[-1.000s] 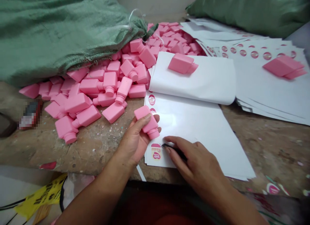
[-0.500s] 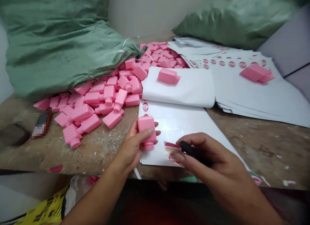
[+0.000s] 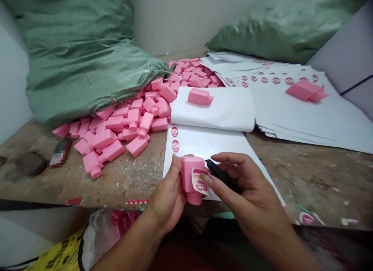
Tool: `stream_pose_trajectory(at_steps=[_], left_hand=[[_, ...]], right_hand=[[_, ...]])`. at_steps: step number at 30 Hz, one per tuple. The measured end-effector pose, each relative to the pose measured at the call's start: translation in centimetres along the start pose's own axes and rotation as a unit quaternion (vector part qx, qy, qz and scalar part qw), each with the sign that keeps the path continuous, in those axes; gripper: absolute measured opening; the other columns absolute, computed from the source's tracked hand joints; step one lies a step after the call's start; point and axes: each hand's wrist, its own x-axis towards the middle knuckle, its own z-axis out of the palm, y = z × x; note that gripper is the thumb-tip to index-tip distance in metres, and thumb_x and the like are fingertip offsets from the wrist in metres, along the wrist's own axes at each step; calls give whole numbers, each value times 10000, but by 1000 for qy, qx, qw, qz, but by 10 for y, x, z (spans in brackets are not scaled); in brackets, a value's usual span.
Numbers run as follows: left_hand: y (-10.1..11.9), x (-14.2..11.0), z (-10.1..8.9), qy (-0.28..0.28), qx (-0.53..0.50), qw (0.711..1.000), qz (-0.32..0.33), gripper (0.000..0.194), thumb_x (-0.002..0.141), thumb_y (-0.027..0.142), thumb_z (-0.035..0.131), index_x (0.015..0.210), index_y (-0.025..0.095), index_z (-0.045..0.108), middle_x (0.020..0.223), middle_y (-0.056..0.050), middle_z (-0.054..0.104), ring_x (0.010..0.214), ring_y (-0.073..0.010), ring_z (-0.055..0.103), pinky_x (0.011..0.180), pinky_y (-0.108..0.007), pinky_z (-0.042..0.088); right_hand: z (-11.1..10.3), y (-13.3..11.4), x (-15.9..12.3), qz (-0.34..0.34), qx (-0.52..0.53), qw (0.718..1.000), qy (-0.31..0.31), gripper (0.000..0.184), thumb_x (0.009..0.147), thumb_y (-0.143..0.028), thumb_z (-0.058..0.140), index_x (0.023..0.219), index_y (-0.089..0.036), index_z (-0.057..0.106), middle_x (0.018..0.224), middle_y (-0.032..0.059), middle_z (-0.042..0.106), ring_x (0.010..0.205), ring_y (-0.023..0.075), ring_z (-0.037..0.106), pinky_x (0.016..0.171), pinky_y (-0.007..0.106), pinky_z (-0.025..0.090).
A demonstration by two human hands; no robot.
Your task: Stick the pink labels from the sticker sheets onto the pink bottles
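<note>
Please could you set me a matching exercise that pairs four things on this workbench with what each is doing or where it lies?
Things:
1. Left hand
2. Right hand
3. Green woven sack
4. Lone pink bottle

Places or states:
A. Resting on a white sheet
B. Holding a black-handled tool
C. Slumped behind the heap of pink bottles
D. Holding a labelled pink bottle

Pairs: 1-D, 2-B, 3-C, 4-A.
</note>
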Motion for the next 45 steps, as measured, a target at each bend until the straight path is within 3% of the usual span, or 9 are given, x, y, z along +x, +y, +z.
stream_pose_trajectory(at_steps=[8, 20, 24, 29, 31, 35, 40, 45], left_hand=[[-2, -1, 1, -8, -2, 1000, -2, 465, 989, 493, 400, 1190, 161, 656, 1152, -111, 710, 1214, -247, 590, 1102, -396, 395], [-2, -3, -3, -17, 42, 999, 16, 421, 953, 493, 507, 1202, 170, 609, 1206, -100, 661, 1214, -242, 561, 1052, -373, 414], [1, -8, -4, -33, 85, 996, 8, 374, 891, 332, 651, 1227, 189, 571, 1195, -80, 649, 1135, -219, 596, 981, -339, 451], [3, -11, -7, -63, 92, 994, -14, 399, 850, 192, 676, 1234, 179, 567, 1098, -66, 661, 966, -156, 635, 895, -280, 486], [3, -12, -8, -57, 88, 994, -36, 414, 829, 184, 691, 1224, 174, 567, 1051, -64, 655, 888, -146, 634, 823, -283, 519], [6, -14, -9, -39, 101, 992, -59, 501, 767, 145, 732, 1229, 175, 541, 1049, -73, 646, 899, -167, 635, 742, -276, 544], [3, -18, -4, -34, 119, 991, -51, 568, 698, 91, 761, 1201, 197, 518, 1001, -39, 640, 851, -125, 608, 752, -254, 530], [5, -28, -14, -25, 168, 983, -72, 681, 652, 148, 790, 1240, 229, 457, 1130, -80, 640, 1000, -215, 640, 771, -293, 516]], right_hand=[[1, 5, 1, -24, -14, 1000, -6, 223, 826, -281, 686, 1027, -295, 592, 818, -30, 699, 747, 153, 671, 631, 244, 540], [2, 8, 3, -42, -59, 997, 2, 195, 846, -283, 661, 1028, -278, 592, 862, -17, 711, 791, 168, 684, 656, 255, 538], [2, 7, 2, -76, -120, 990, 1, 145, 870, -277, 620, 1014, -269, 599, 860, -12, 719, 770, 172, 690, 649, 263, 527], [-1, 12, 4, -142, -254, 956, 48, 154, 852, -332, 623, 975, -249, 663, 887, 30, 733, 737, 221, 646, 662, 345, 483], [-5, 13, 7, -120, -239, 962, 56, 172, 831, -363, 644, 950, -244, 678, 848, 29, 721, 714, 215, 627, 648, 340, 466], [-11, 10, 12, -16, -61, 998, 18, 182, 755, -370, 702, 881, -246, 657, 774, -7, 673, 700, 175, 614, 619, 281, 479], [-3, 6, 12, 57, 16, 996, -70, 223, 716, -356, 723, 888, -235, 649, 684, -31, 613, 620, 153, 568, 534, 253, 454], [1, 12, 15, 70, 45, 993, -89, 206, 784, -409, 679, 764, -209, 633, 683, -20, 603, 627, 142, 547, 578, 261, 448]])
